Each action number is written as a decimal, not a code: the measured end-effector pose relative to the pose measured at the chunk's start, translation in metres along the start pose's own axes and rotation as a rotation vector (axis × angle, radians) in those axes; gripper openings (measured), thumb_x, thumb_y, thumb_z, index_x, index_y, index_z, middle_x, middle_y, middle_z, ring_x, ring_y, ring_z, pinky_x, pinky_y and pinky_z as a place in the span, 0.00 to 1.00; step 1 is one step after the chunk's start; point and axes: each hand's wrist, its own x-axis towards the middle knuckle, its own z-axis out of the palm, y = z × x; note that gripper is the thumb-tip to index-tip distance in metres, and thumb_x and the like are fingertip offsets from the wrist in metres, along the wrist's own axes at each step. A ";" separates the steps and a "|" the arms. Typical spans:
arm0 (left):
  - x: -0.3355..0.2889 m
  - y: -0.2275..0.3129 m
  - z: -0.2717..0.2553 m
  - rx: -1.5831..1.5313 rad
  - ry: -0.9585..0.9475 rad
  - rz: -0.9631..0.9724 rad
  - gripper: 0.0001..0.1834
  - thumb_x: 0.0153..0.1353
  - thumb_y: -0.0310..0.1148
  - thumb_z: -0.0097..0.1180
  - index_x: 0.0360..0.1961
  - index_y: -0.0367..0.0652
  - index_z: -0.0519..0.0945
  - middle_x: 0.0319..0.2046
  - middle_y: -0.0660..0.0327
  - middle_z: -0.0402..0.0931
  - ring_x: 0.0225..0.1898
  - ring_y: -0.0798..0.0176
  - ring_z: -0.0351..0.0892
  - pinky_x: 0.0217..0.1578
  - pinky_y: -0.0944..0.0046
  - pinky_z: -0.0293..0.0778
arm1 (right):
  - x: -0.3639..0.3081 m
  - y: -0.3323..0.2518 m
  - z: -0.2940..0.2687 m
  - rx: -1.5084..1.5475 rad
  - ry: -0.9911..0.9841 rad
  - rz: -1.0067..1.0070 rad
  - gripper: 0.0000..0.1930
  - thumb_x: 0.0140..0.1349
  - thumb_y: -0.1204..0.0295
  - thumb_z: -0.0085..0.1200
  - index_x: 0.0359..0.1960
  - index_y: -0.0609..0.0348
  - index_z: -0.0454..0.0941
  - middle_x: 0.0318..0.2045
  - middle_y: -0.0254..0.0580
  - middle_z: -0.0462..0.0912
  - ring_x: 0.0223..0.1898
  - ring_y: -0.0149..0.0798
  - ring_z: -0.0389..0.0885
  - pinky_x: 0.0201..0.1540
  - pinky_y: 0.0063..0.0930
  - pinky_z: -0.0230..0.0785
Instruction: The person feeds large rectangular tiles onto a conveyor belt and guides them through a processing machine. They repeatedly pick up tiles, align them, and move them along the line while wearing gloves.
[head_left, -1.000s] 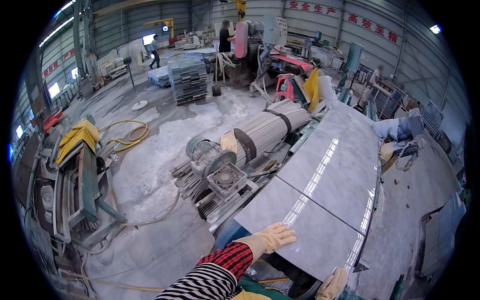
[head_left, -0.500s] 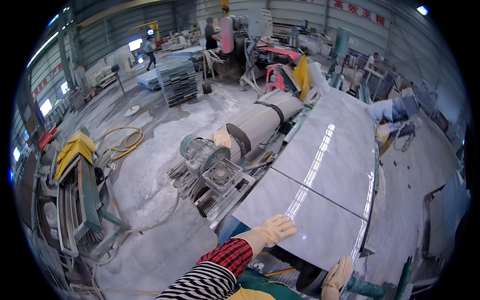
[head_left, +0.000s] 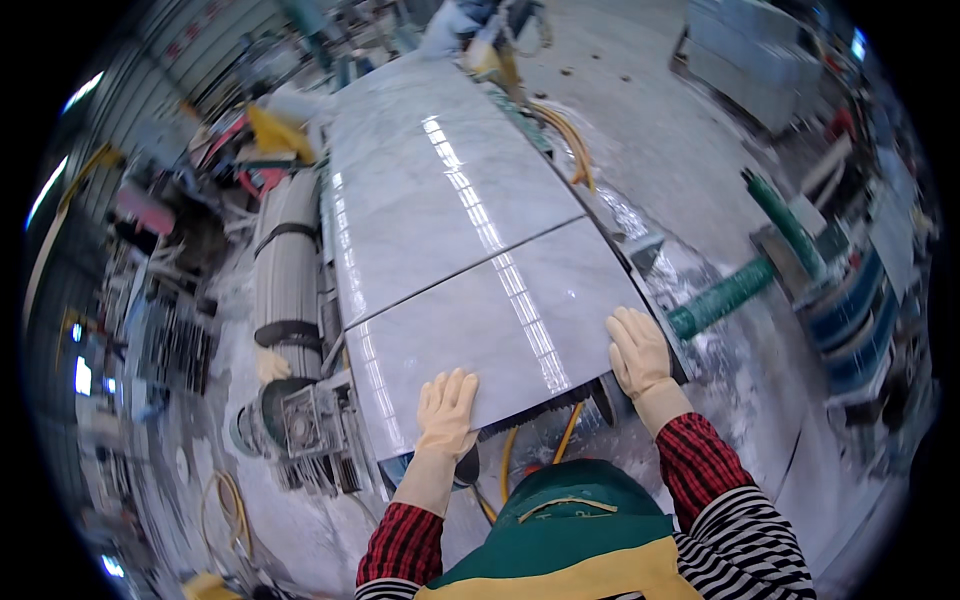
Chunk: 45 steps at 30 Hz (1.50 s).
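Observation:
Two glossy pale grey stone slabs lie end to end, a thin dark gap between them: the near slab and the far slab. My left hand, in a cream rubber glove, rests on the near slab's front edge, fingers stretched forward over its top. At its right front corner lies my right hand, gloved alike, with the fingers extended along the surface. Neither hand is wrapped round anything. Under the front edge, a dark brush-like strip and part of a dark wheel-like piece show.
Left of the slabs lies a long grey roll with dark bands, beside a dusty motor. A green cylinder juts out at the right. Yellow hoses run along the slabs' far right side. A green apron covers my front.
My view has swung right and downward, so the slabs now stand more centrally. My right hand has moved onto the slab's top at the right corner; my left stays on the front edge.

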 end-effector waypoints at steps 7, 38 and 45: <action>-0.003 -0.007 0.030 0.250 0.082 0.041 0.41 0.53 0.28 0.63 0.73 0.46 0.69 0.72 0.49 0.67 0.72 0.36 0.67 0.70 0.35 0.60 | -0.002 -0.001 -0.005 0.030 0.082 0.005 0.16 0.62 0.69 0.56 0.50 0.62 0.79 0.51 0.55 0.81 0.51 0.59 0.78 0.58 0.51 0.70; 0.057 -0.018 -0.146 0.246 -0.703 -0.142 0.65 0.51 0.26 0.76 0.84 0.49 0.45 0.79 0.44 0.57 0.76 0.41 0.64 0.73 0.56 0.66 | -0.080 -0.032 -0.027 0.661 0.183 0.206 0.13 0.58 0.75 0.56 0.44 0.68 0.77 0.44 0.54 0.80 0.46 0.56 0.78 0.56 0.47 0.72; 0.048 -0.025 -0.138 0.155 -0.640 -0.153 0.66 0.48 0.21 0.76 0.84 0.49 0.48 0.77 0.43 0.61 0.77 0.43 0.62 0.76 0.57 0.61 | -0.059 -0.065 -0.023 0.781 0.168 0.267 0.15 0.58 0.74 0.58 0.47 0.67 0.79 0.43 0.55 0.82 0.44 0.58 0.79 0.51 0.49 0.73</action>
